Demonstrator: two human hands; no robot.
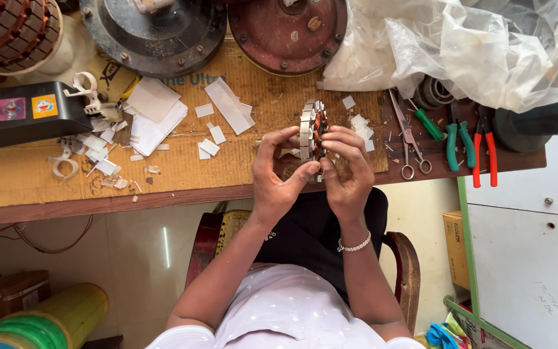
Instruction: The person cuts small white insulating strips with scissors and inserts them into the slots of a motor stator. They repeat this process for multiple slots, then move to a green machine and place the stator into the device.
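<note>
Nearest, a wooden chair (pixel 408 265) stands under the person, and two bare forearms rise from the lap toward the counter (pixel 163 194). The left hand (pixel 276 174) and right hand (pixel 347 171) meet just above the counter's near edge, holding one round motor stator (pixel 313 132) on edge between them. The left fingers (pixel 272 139) curl closed over its left rim with the thumb pressed under it; the right fingers (pixel 343 139) are closed against its right face, over the copper windings. A beaded bracelet (pixel 354 246) circles the right wrist.

To the left, many white paper slips (pixel 156 116) and scraps litter the cardboard mat (pixel 188 161), beside a black box (pixel 27 113). To the right lie one pair of scissors (pixel 408 139), one green-handled screwdriver (pixel 429 124), one pair of green-handled pliers (pixel 458 142) and one pair of red-handled pliers (pixel 485 148), all well clear of the hands.

Farther off stand two round motor housings, one dark grey (pixel 156 32) and one reddish (pixel 289 32), with a second wound stator (pixel 11 32) at far left and crumpled clear plastic sheet (pixel 473 45) at far right.
</note>
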